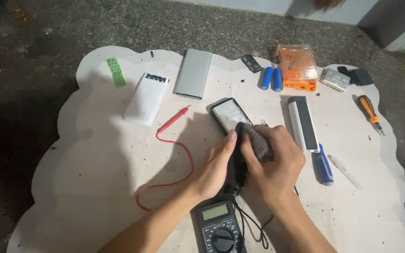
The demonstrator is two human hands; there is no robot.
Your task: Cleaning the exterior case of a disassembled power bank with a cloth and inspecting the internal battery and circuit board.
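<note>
Currently, left to right: left hand (216,164) steadies the black phone (229,115) on the white mat (94,154), fingers pressed along its edge. Right hand (273,161), fingers clenched on the grey cloth (257,140), wipes the screen. Best light pressure, phone kept flat.

Open room lies on the left half of the white mat (85,178); only the red probe lead (176,154) loops across it, from the red probe (173,119) down toward the multimeter (217,229) at the near edge. Farther back, the white power bank (146,98), the grey power bank (193,73) and a green strip (116,71) stand apart, with passable gaps between. The centre is blocked by the left hand (216,166) and right hand (273,161) over the phone (228,115). The right side is crowded: white-and-black device (304,122), blue-handled tool (323,165), blue cells (271,78), orange box (297,65), orange screwdriver (369,111). Black leads (254,227) trail beside the multimeter.
</note>
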